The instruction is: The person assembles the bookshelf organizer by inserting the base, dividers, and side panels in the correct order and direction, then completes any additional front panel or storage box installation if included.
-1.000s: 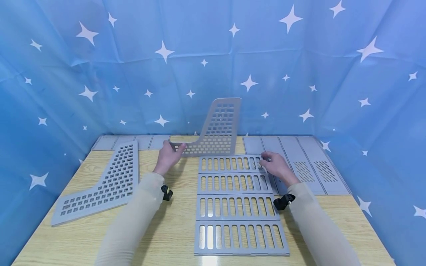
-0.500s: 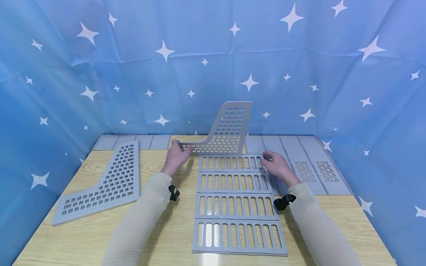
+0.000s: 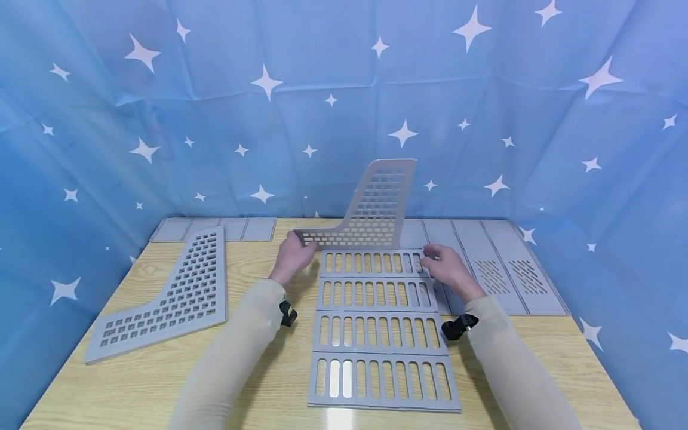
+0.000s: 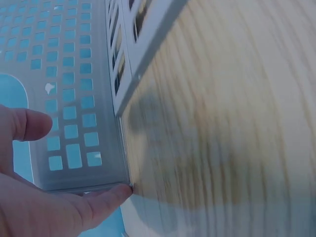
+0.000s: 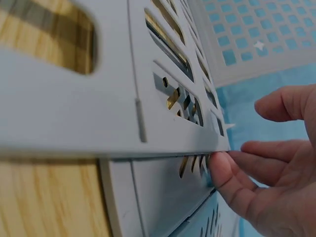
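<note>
A grey L-shaped panel (image 3: 352, 233) with a grid of small holes stands upright along the far edge of a slotted grey panel (image 3: 376, 322). My left hand (image 3: 293, 254) grips the low end of this upright panel; in the left wrist view, the thumb (image 4: 37, 124) is at its face and a finger lies under its end. My right hand (image 3: 445, 266) is at the slotted panel's far right corner. One of its fingertips (image 5: 220, 165) touches the panel's edge in the right wrist view, while the thumb stands apart from it.
A second L-shaped panel (image 3: 177, 292) lies flat on the wooden table (image 3: 258, 406) at left. Grey folding panels (image 3: 529, 283) lie at right, partly under the slotted one. Another grey panel (image 3: 258, 229) lies along the back edge. A blue star-patterned curtain (image 3: 301, 119) hangs behind.
My left hand has slid the upright L-shaped panel to the right along the slotted panel's far edge. My right hand has stayed at the corner. The slotted panel has shifted slightly.
</note>
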`<act>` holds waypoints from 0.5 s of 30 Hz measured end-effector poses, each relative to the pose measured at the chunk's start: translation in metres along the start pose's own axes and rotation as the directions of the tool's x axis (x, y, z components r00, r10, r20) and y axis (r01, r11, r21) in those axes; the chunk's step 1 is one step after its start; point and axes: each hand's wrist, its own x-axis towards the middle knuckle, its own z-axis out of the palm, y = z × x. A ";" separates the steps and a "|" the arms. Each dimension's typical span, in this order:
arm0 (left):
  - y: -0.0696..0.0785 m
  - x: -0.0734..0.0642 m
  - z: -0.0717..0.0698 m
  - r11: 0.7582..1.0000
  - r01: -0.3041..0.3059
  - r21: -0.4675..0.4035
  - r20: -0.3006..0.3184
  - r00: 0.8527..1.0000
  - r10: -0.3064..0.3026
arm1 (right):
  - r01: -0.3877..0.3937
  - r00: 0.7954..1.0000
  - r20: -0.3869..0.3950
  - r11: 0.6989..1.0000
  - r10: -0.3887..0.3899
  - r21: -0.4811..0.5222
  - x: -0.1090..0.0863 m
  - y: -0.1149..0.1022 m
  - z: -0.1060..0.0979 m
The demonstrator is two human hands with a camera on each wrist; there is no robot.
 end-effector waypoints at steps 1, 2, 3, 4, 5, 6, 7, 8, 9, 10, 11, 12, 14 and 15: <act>0.002 0.000 0.002 1.000 -0.004 0.001 0.009 1.000 0.004 | -0.002 1.000 0.001 1.000 0.002 0.005 0.000 0.000 0.000; 0.004 0.000 0.004 1.000 -0.010 0.002 0.016 1.000 0.010 | -0.006 1.000 0.003 1.000 0.006 0.011 0.000 -0.001 -0.001; 0.006 0.000 0.006 1.000 -0.014 0.001 0.019 1.000 0.013 | -0.008 1.000 0.000 1.000 0.008 0.015 0.000 -0.001 -0.002; 0.008 0.000 0.008 1.000 -0.017 0.003 0.018 1.000 0.017 | -0.010 1.000 -0.005 1.000 0.010 0.020 -0.001 -0.002 -0.002; 0.010 0.001 0.010 1.000 -0.020 0.006 0.019 1.000 0.020 | -0.014 1.000 -0.006 0.999 0.014 0.031 -0.001 -0.003 -0.003; 0.012 0.001 0.012 1.000 -0.019 0.011 0.023 1.000 0.019 | -0.015 1.000 -0.006 0.999 0.015 0.048 -0.001 -0.004 -0.003; 0.015 0.000 0.014 1.000 -0.025 0.015 0.032 0.999 0.024 | -0.015 1.000 -0.008 0.998 0.015 0.062 -0.001 -0.005 -0.003; 0.017 0.000 0.016 0.999 -0.032 0.019 0.044 0.999 0.031 | -0.012 1.000 -0.004 0.997 0.013 0.079 -0.001 -0.006 -0.003; 0.020 0.000 0.018 0.999 -0.040 0.019 0.060 0.997 0.039 | -0.008 1.000 -0.003 0.996 0.008 0.089 -0.001 -0.007 -0.003; 0.022 0.000 0.020 0.998 -0.052 0.021 0.068 0.996 0.050 | -0.004 1.000 -0.001 0.996 0.004 0.094 0.000 -0.009 -0.003; 0.024 0.000 0.022 0.998 -0.063 0.020 0.076 0.995 0.061 | -0.002 1.000 0.003 0.994 0.002 0.106 0.000 -0.010 -0.002; 0.027 0.000 0.023 0.997 -0.074 0.017 0.078 0.994 0.072 | 0.004 1.000 0.006 0.994 -0.005 0.113 0.001 -0.011 -0.002; 0.030 0.001 0.025 0.995 -0.098 0.010 0.066 0.993 0.097 | 0.005 1.000 0.006 0.993 -0.006 0.115 0.001 -0.012 -0.002; 0.031 0.001 0.025 0.995 -0.104 0.010 0.057 0.993 0.103 | 0.001 1.000 0.003 0.993 -0.001 0.118 0.002 -0.012 -0.002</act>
